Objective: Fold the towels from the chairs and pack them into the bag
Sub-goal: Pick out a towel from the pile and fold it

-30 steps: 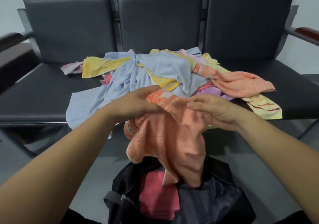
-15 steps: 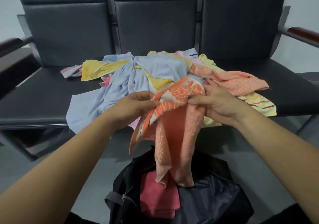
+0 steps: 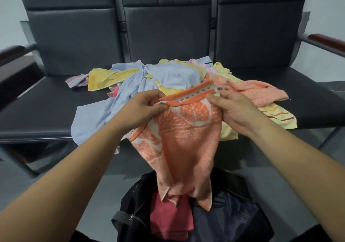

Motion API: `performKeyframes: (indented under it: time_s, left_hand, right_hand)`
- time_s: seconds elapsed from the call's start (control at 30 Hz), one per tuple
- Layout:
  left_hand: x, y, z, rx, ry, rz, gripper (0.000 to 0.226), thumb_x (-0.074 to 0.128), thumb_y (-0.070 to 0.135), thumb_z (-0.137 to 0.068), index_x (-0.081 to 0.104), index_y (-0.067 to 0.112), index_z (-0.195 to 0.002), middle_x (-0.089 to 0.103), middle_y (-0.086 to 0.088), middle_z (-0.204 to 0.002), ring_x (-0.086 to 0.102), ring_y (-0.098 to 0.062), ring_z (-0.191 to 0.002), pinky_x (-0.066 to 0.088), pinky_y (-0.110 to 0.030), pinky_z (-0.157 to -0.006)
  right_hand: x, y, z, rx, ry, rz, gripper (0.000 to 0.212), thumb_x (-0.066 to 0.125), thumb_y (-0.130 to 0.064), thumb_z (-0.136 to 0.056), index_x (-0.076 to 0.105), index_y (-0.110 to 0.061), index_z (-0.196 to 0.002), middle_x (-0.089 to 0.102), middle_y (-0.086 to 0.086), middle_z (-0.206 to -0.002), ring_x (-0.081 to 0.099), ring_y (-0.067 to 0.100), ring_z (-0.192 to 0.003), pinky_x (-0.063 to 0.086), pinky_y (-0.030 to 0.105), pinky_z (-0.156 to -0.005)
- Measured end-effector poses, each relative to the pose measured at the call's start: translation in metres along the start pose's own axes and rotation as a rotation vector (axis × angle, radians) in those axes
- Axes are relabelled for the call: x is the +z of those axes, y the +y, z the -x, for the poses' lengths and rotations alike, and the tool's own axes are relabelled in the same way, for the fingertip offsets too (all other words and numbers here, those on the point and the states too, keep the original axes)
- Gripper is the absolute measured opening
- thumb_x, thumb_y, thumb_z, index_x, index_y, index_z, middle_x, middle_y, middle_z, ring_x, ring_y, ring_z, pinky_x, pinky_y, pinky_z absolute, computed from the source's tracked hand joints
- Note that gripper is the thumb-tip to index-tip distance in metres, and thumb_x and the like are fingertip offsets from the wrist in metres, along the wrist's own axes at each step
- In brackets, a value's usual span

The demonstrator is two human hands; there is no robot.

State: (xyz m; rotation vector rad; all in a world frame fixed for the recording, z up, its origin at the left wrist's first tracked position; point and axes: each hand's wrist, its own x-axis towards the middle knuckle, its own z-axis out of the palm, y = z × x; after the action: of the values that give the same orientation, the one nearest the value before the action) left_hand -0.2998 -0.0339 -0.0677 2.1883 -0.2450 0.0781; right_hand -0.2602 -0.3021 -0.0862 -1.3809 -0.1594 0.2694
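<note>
left hand (image 3: 143,106) pinches orange citrus-print towel (image 3: 184,139) at its top hem | right hand (image 3: 237,111) pinches the same hem | towel hangs above open black bag (image 3: 233,213) | towel pile (image 3: 168,81) on chair seats (image 3: 37,111) beyond bag

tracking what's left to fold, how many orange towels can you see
2: one orange towel gripped by the left hand and right hand above the bag; a second orange towel on the right of the towel pile on the chairs. More may be buried.
</note>
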Motion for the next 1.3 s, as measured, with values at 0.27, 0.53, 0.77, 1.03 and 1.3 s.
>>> performKeyframes:
  time_s: [0.27, 0.53, 0.77, 1.03, 1.3]
  left_hand:
    - [-0.009, -0.004, -0.004, -0.01, -0.029, -0.253, 0.017, 0.076, 0.033, -0.089, 0.07, 0.018, -0.083, 0.062, 0.005, -0.069, 0.055, -0.002, -0.059, 0.043, -0.013, -0.057]
    - [-0.037, -0.026, -0.002, -0.206, -0.108, -0.505, 0.049, 0.067, 0.052, -0.09, 0.056, 0.008, -0.072, 0.049, 0.001, -0.064, 0.045, -0.017, -0.061, 0.036, -0.029, -0.059]
    - [-0.025, 0.012, 0.004, -0.149, -0.032, 0.421, 0.015, 0.063, 0.012, -0.099, 0.071, 0.019, -0.109, 0.072, -0.012, -0.092, 0.065, -0.015, -0.068, 0.053, -0.021, -0.058]
    - [-0.013, 0.031, 0.004, 0.035, -0.022, 0.311, 0.011, 0.068, 0.003, -0.093, 0.072, -0.002, -0.102, 0.078, -0.01, -0.085, 0.075, -0.016, -0.078, 0.059, -0.022, -0.073]
    - [-0.002, 0.041, 0.001, 0.033, 0.089, 0.024, 0.024, 0.072, 0.021, -0.092, 0.068, 0.002, -0.077, 0.072, -0.009, -0.061, 0.062, -0.008, -0.05, 0.048, -0.015, -0.053]
  right_hand:
    - [0.001, -0.005, -0.004, -0.135, 0.224, 0.184, 0.014, 0.07, -0.015, -0.095, 0.076, -0.01, -0.107, 0.079, 0.006, -0.094, 0.076, 0.026, -0.091, 0.061, 0.04, -0.084]
    - [-0.024, -0.012, -0.006, -0.117, 0.443, 0.297, 0.027, 0.072, -0.026, -0.096, 0.072, -0.012, -0.118, 0.076, 0.003, -0.111, 0.076, 0.019, -0.095, 0.064, 0.034, -0.078]
    - [-0.004, -0.013, -0.003, -0.275, 0.42, 0.388, 0.007, 0.074, -0.022, -0.094, 0.074, -0.025, -0.087, 0.074, -0.013, -0.085, 0.071, 0.004, -0.084, 0.057, 0.024, -0.072]
    - [0.024, -0.022, 0.008, -0.381, 0.269, 0.458, 0.018, 0.069, -0.007, -0.096, 0.071, -0.021, -0.108, 0.066, -0.009, -0.063, 0.055, 0.003, -0.047, 0.046, 0.021, -0.048]
    - [0.054, -0.024, 0.025, -0.323, 0.002, 0.571, 0.013, 0.077, -0.031, -0.089, 0.079, -0.019, -0.093, 0.077, -0.001, -0.084, 0.073, 0.011, -0.08, 0.061, 0.035, -0.078]
